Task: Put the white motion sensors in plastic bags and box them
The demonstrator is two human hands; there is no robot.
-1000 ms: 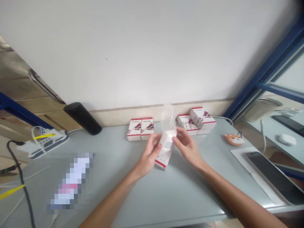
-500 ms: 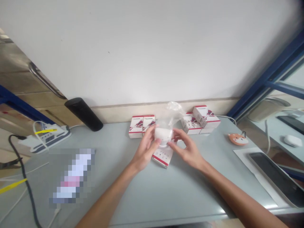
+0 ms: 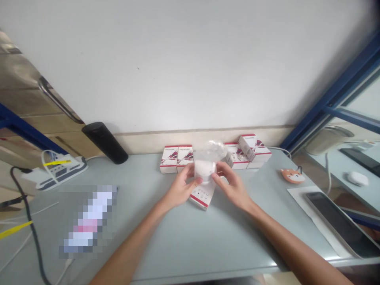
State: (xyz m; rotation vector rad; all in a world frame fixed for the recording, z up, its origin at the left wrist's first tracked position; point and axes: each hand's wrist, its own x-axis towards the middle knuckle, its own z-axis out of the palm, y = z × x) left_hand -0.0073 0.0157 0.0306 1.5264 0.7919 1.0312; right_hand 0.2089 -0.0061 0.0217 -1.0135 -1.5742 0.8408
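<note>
Between my two hands is a small white rounded device (image 3: 204, 170) with a clear plastic bag (image 3: 212, 149) about it, the bag's loose end sticking up behind. My left hand (image 3: 183, 187) grips its left side, thumb across the front. My right hand (image 3: 233, 186) holds its right side with thumb and fingers. Just below the device, a flat white and red box (image 3: 203, 198) lies on the table, its far part hidden by the device and hands. I cannot make out the device's exact kind.
White and red boxes stand behind, a pair (image 3: 177, 159) at left and a stack (image 3: 252, 150) at right. Left are a black cylinder (image 3: 105, 142), a power strip (image 3: 62, 172) and a blurred-out phone-shaped object (image 3: 90, 219). Right lie an orange animal-faced case (image 3: 292, 176) and a dark-screened tablet (image 3: 341, 221).
The bag's loose top has sunk lower and folded over behind the device. Both hands keep their hold, with the right thumb slightly higher on the device. The view has shifted slightly.
</note>
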